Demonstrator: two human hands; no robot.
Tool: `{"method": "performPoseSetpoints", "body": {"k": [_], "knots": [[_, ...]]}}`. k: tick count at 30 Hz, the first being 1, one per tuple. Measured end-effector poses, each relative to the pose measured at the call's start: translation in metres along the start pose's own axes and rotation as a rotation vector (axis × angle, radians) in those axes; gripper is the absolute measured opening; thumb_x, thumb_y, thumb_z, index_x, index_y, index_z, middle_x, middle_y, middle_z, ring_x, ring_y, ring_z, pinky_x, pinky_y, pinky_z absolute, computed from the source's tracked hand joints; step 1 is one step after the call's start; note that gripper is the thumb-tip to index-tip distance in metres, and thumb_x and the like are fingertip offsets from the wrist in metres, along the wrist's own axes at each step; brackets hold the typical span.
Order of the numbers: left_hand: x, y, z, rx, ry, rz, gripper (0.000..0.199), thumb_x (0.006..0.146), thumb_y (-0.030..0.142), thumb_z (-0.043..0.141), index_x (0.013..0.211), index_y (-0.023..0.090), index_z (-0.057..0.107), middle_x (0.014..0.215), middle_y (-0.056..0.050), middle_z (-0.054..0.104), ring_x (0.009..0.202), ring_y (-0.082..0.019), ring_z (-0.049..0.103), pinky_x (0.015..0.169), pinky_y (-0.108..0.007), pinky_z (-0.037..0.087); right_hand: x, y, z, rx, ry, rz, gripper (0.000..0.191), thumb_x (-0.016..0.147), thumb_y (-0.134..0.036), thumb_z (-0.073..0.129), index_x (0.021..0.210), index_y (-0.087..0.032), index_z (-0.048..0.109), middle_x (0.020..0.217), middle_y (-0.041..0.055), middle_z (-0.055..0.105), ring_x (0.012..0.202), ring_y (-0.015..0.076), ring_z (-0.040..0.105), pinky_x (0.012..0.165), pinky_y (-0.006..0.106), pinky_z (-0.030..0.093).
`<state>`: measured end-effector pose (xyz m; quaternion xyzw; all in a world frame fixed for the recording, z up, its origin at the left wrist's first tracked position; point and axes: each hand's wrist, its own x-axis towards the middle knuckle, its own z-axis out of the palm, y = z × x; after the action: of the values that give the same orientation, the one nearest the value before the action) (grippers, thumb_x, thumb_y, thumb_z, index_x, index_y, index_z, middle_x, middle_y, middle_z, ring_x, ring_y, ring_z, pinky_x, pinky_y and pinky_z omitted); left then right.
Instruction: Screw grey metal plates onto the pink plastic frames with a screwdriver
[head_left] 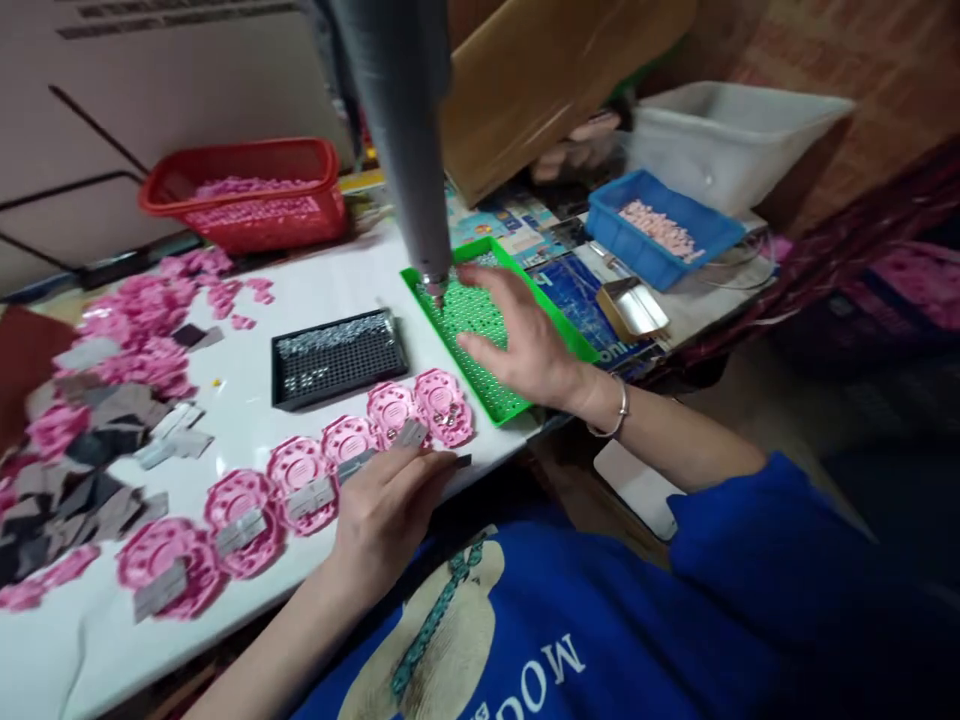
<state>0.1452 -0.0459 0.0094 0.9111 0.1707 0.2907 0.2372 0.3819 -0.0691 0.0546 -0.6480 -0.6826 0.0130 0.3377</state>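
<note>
My left hand (pixel 390 500) is closed at the table's front edge, beside a row of pink plastic casings (pixel 301 465). A small dark flat plate (pixel 464 461) sticks out by its fingertips; the grip itself is partly hidden. Just beyond the knuckles, a grey plate (pixel 411 433) rests at a casing. At the row's right end, one casing (pixel 444 408) shows small metal parts inside. My right hand (pixel 517 335) hovers over a green perforated tray (pixel 504 408), thumb and fingers apart. Close to its fingertips hangs the tip of a grey electric screwdriver (pixel 409 150).
A black perforated tray (pixel 337 362) holds small metal pieces. Pink parts (pixel 142 320) and grey plates (pixel 97 470) are heaped at left. Behind stand a red basket (pixel 247 225), a blue bin (pixel 637 245), a white tub (pixel 720 150) and a small metal box (pixel 634 308).
</note>
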Motion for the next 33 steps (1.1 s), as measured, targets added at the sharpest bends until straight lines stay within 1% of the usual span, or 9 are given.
{"method": "performPoseSetpoints", "body": {"k": [3, 7, 15, 18, 21, 24, 27, 30, 33], "knots": [[-0.001, 0.003, -0.003, -0.057, 0.000, -0.036, 0.017, 0.089, 0.017, 0.063, 0.099, 0.029, 0.069, 0.080, 0.001, 0.070, 0.067, -0.016, 0.067, 0.062, -0.029, 0.054, -0.017, 0.001, 0.010, -0.007, -0.022, -0.011, 0.045, 0.088, -0.023, 0.053, 0.132, -0.015, 0.050, 0.128, 0.0135, 0.059, 0.121, 0.0263, 0.050, 0.107, 0.043, 0.037], [-0.001, 0.005, -0.004, -0.084, -0.008, -0.080, 0.016, 0.090, 0.022, 0.062, 0.099, 0.032, 0.070, 0.077, 0.003, 0.071, 0.061, -0.017, 0.066, 0.058, -0.031, 0.054, -0.025, -0.002, 0.018, -0.130, -0.192, -0.048, 0.030, 0.091, -0.029, 0.051, 0.116, -0.018, 0.064, 0.108, 0.0104, 0.065, 0.101, 0.0265, 0.054, 0.091, 0.041, 0.039], [-0.002, 0.006, -0.004, -0.095, -0.023, -0.122, 0.009, 0.090, 0.023, 0.063, 0.093, 0.027, 0.071, 0.077, 0.002, 0.072, 0.064, -0.015, 0.067, 0.060, -0.026, 0.052, -0.020, 0.001, 0.017, -0.208, -0.156, -0.081, 0.028, 0.093, -0.025, 0.047, 0.107, -0.016, 0.069, 0.103, 0.0108, 0.066, 0.100, 0.0261, 0.053, 0.091, 0.040, 0.035], [-0.001, 0.007, -0.012, -0.123, -0.004, -0.216, 0.009, 0.090, 0.024, 0.063, 0.093, 0.025, 0.072, 0.080, 0.000, 0.074, 0.069, -0.015, 0.068, 0.064, -0.026, 0.052, -0.027, -0.002, 0.013, -0.174, -0.070, -0.168, 0.030, 0.097, -0.026, 0.042, 0.104, -0.018, 0.070, 0.099, 0.0090, 0.068, 0.098, 0.0253, 0.056, 0.095, 0.042, 0.035], [0.004, 0.006, -0.025, -0.230, 0.060, -0.416, 0.009, 0.088, 0.028, 0.067, 0.092, 0.023, 0.072, 0.086, -0.001, 0.075, 0.073, -0.014, 0.068, 0.066, -0.025, 0.052, -0.037, -0.006, 0.008, -0.104, 0.009, -0.201, 0.025, 0.096, -0.029, 0.047, 0.097, -0.022, 0.070, 0.096, 0.0061, 0.070, 0.094, 0.0240, 0.059, 0.094, 0.043, 0.038], [0.014, 0.004, -0.032, -0.432, 0.114, -0.571, 0.017, 0.086, 0.032, 0.068, 0.098, 0.020, 0.069, 0.083, -0.002, 0.073, 0.072, -0.014, 0.067, 0.065, -0.024, 0.052, -0.041, -0.012, 0.003, 0.083, 0.157, -0.176, 0.020, 0.092, -0.028, 0.056, 0.110, -0.025, 0.066, 0.104, 0.0062, 0.068, 0.102, 0.0239, 0.061, 0.095, 0.042, 0.045], [0.025, 0.001, -0.025, -0.509, 0.063, -0.508, 0.020, 0.087, 0.029, 0.066, 0.103, 0.019, 0.066, 0.080, -0.002, 0.071, 0.067, -0.012, 0.064, 0.061, -0.022, 0.049, -0.038, -0.017, -0.001, 0.247, 0.356, -0.107, 0.045, 0.087, -0.031, 0.064, 0.131, -0.028, 0.053, 0.130, 0.0092, 0.056, 0.121, 0.0254, 0.055, 0.101, 0.042, 0.048], [0.035, -0.004, -0.010, -0.274, 0.015, -0.373, 0.009, 0.088, 0.021, 0.064, 0.095, 0.018, 0.069, 0.082, -0.003, 0.072, 0.068, -0.012, 0.062, 0.062, -0.023, 0.045, -0.028, -0.014, -0.004, 0.291, 0.484, -0.027, 0.052, 0.089, -0.036, 0.060, 0.139, -0.029, 0.046, 0.141, 0.0085, 0.046, 0.131, 0.0255, 0.049, 0.108, 0.043, 0.043], [0.041, -0.009, 0.002, -0.052, -0.041, -0.288, 0.007, 0.087, 0.016, 0.065, 0.088, 0.017, 0.071, 0.078, -0.002, 0.072, 0.066, -0.012, 0.060, 0.062, -0.024, 0.041, -0.020, -0.002, -0.006, 0.257, 0.571, -0.103, 0.054, 0.086, -0.046, 0.059, 0.137, -0.031, 0.048, 0.138, 0.0057, 0.049, 0.130, 0.0271, 0.049, 0.106, 0.047, 0.043]]}}
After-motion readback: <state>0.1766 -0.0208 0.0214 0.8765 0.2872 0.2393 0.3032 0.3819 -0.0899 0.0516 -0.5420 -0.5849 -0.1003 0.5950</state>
